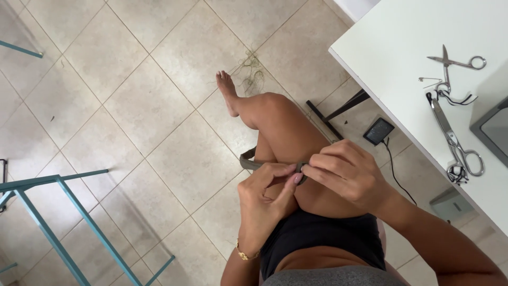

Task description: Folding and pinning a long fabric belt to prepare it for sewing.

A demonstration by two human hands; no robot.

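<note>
We sit with one leg crossed so the thigh serves as a work surface; the grey-green fabric strip (253, 162) lies across it, one end trailing off the far side of the leg. Our left hand (264, 204) and right hand (346, 175) meet at its near end, fingertips pinched together on it (perhaps folding or turning it; the end is too small to tell). Large shears (456, 143) and small scissors (456, 62) rest within reach on the white table (391, 58).
</note>
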